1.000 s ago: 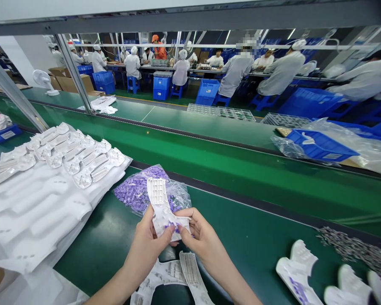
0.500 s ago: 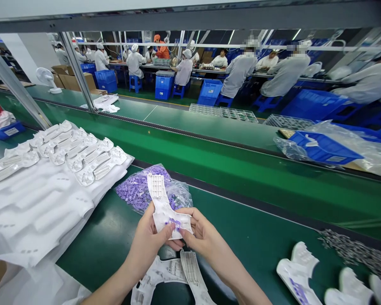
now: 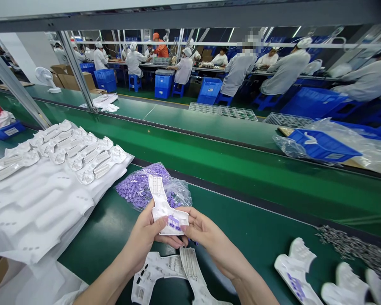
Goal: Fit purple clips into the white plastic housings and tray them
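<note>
Between my two hands is a white plastic housing half point(image 3: 161, 203), its ribbed inner side facing me. A small purple plastic piece point(image 3: 174, 222) sits in its wide lower end. My left hand point(image 3: 152, 226) grips the housing's left side, thumb beside the purple piece. My right hand point(image 3: 198, 226) holds the right edge, with its thumb near the lower right corner. Just beyond them lies a clear plastic bag of purple pieces point(image 3: 139, 186). Below my hands, two more white housing halves point(image 3: 163, 269) rest on the green work surface.
Rows of white housings point(image 3: 89, 154) lie on white foam sheeting point(image 3: 38, 212) at the left. At the right are white housings with purple pieces point(image 3: 294, 271) and a heap of small dark metal parts point(image 3: 352, 250). A blue bin point(image 3: 324, 144) stands beyond the ledge; people work at far benches.
Both thumbs have shifted off the purple piece toward the housing's sides, so more of the piece shows. The housing has tilted slightly and stays in both hands.
</note>
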{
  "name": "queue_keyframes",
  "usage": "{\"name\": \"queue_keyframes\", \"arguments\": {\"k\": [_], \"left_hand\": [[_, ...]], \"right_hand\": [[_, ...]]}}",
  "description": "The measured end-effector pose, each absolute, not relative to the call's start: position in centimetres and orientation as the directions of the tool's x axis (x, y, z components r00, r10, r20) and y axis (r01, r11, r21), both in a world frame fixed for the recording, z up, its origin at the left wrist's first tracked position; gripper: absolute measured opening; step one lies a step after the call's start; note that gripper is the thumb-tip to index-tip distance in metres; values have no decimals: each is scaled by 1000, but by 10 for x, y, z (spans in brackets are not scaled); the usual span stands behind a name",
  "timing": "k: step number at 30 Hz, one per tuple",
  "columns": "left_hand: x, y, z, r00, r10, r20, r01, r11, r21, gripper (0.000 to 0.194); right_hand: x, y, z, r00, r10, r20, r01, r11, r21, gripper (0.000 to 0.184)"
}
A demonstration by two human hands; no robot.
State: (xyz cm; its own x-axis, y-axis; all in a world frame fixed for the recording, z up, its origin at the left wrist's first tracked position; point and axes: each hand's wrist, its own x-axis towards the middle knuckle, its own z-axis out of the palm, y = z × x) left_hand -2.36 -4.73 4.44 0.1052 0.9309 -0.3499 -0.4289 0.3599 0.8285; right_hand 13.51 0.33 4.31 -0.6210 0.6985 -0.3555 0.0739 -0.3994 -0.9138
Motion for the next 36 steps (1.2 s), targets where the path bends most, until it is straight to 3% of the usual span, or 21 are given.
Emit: {"name": "queue_keyframes", "arguments": {"k": [5, 7, 9, 11, 12, 15, 17, 19, 21, 22, 24, 25, 27, 29, 32, 36], "left_hand": [[-25, -47, 43, 185, 925, -331, -380, 378, 844, 60], [-28, -49, 41, 254, 914, -315, -184, 366, 912, 60], [-31, -53, 36, 292, 903, -315, 183, 271, 945, 48], [-33, -58, 24, 317, 886, -338, 550, 118, 827, 42], [-34, -61, 17, 333, 869, -365, 677, 49, 734, 48], [-31, -71, -9, 339, 833, -438, 863, -89, 498, 73], [-29, -76, -21, 330, 825, -458, 894, -117, 433, 64], [-29, -78, -24, 329, 812, -482, 895, -105, 433, 46], [-34, -78, -19, 323, 796, -512, 893, -79, 442, 32], [-39, -77, -15, 314, 793, -522, 897, -68, 437, 28], [-50, -77, -3, 291, 796, -531, 902, -43, 429, 24], [-57, -76, 3, 277, 804, -526, 885, -1, 465, 24], [-70, -76, 14, 237, 818, -525, 733, 204, 649, 30], [-79, -77, 25, 179, 822, -540, 341, 463, 818, 45], [-82, -77, 42, 73, 819, -569, -214, 570, 793, 66], [-75, -73, 60, 34, 835, -549, -531, 480, 698, 65]], "right_hand": [[140, 3, 52, -613, 679, -403, 160, -393, -905, 47], [151, 1, 55, -557, 715, -423, 208, -372, -904, 45], [171, -2, 52, -440, 792, -423, 265, -335, -904, 43], [198, -9, 42, -254, 874, -415, 331, -325, -886, 44], [213, -13, 35, -149, 897, -416, 361, -342, -867, 46], [258, -29, 10, 139, 909, -394, 447, -412, -794, 52], [278, -38, -4, 273, 932, -237, 631, -360, -687, 53], [284, -42, -12, 246, 968, 40, 857, -198, -475, 53], [274, -39, -17, 87, 962, 259, 966, -18, -259, 51], [264, -36, -19, 7, 952, 305, 974, 62, -216, 49], [237, -27, -23, -126, 958, 256, 940, 198, -278, 37], [223, -23, -24, -196, 963, 184, 901, 251, -354, 30], [199, -13, -26, -314, 949, 30, 823, 288, -490, 20], [184, -5, -27, -374, 924, -83, 785, 267, -559, 14], [182, 9, -23, -350, 914, -207, 801, 178, -572, 5], [188, 31, -7, -289, 918, -271, 834, 103, -542, 10]]}}
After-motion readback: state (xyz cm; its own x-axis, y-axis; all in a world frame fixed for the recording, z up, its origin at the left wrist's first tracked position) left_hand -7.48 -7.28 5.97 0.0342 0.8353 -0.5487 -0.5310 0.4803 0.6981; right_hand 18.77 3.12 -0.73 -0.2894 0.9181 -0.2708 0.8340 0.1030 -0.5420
